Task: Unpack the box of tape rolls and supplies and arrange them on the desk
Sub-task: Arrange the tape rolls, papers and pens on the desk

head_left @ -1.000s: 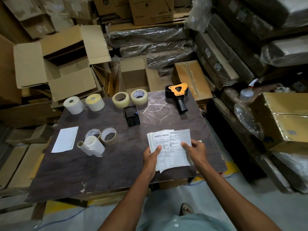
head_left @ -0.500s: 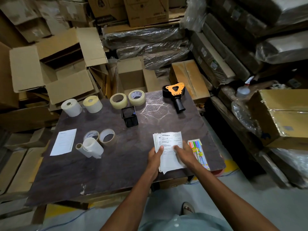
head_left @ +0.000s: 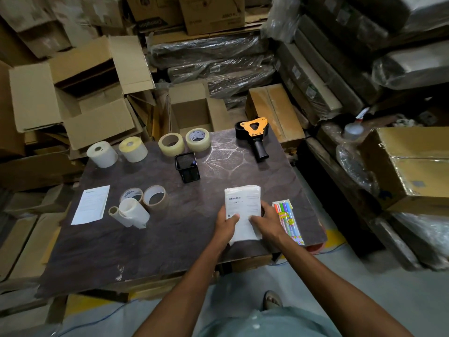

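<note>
A squared stack of white printed slips point(head_left: 243, 205) lies on the dark desk point(head_left: 170, 239) near its front right. My left hand point(head_left: 227, 227) grips the stack's left edge with the thumb on top. My right hand point(head_left: 267, 222) holds its right edge the same way. A pack of coloured markers point(head_left: 288, 221) lies just right of my right hand. Two white label rolls point(head_left: 102, 154) and two clear tape rolls point(head_left: 171, 144) line the back edge. An orange and black tape dispenser point(head_left: 254, 135) sits at the back right.
A black mesh pen cup point(head_left: 187, 167) stands mid-desk. Two tape rolls point(head_left: 155, 197), a rolled sheet point(head_left: 132, 212) and a white paper point(head_left: 91, 204) lie at the left. An open cardboard box point(head_left: 194, 110) stands behind the desk. Stacked cartons and wrapped goods surround it.
The fanned slips have been gathered into one neat stack. Both hands moved closer together on it, uncovering the marker pack to the right.
</note>
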Demonstrator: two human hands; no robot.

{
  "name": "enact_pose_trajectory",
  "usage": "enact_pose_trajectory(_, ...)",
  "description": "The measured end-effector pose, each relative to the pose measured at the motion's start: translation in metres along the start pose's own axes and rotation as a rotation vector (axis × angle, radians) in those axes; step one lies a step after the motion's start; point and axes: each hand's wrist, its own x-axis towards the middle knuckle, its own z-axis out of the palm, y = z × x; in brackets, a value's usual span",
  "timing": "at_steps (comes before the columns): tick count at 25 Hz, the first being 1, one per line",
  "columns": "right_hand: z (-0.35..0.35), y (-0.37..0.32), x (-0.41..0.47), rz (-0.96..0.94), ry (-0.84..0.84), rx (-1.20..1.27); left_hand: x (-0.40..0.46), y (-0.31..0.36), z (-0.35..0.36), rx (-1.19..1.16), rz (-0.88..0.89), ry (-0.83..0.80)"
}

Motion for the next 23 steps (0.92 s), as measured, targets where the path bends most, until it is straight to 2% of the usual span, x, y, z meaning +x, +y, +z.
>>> enact_pose_trajectory(5,0.006,-0.003,0.012,-0.175,0.113,-0.005,0.007,0.008,-0.004,0.098,0.157,0.102)
enact_pose_trajectory(9,0.016,0.024,0.004,-0.205,0.086,-0.062,0.010,-0.024,-0.007,0.270,0.066,0.107)
enact_pose_trajectory(11,0.017,0.035,0.001,-0.200,0.089,-0.112,0.012,-0.035,-0.007,0.331,0.103,0.135)
enact_pose_trajectory(17,0.012,0.014,0.001,-0.307,0.129,-0.072,0.013,-0.017,-0.010,0.272,0.210,0.201)
enact_pose_trajectory(23,0.018,0.026,0.009,-0.377,0.049,-0.181,0.017,-0.033,-0.026,0.290,0.218,0.225)
